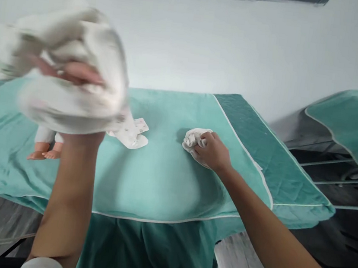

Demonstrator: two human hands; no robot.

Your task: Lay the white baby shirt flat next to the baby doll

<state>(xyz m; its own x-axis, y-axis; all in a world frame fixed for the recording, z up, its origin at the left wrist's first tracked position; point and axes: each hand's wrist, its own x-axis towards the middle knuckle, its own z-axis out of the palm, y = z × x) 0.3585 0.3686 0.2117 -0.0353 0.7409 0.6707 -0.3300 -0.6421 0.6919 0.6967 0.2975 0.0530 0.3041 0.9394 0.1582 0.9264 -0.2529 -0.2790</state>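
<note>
White cloth hung blurred from the raised left hand; the right hand, at three o'clock, gripped a crumpled wad.

Matt teal cloth sheet with white piping; soft white fabric bundle; smooth plastic doll legs.
</note>
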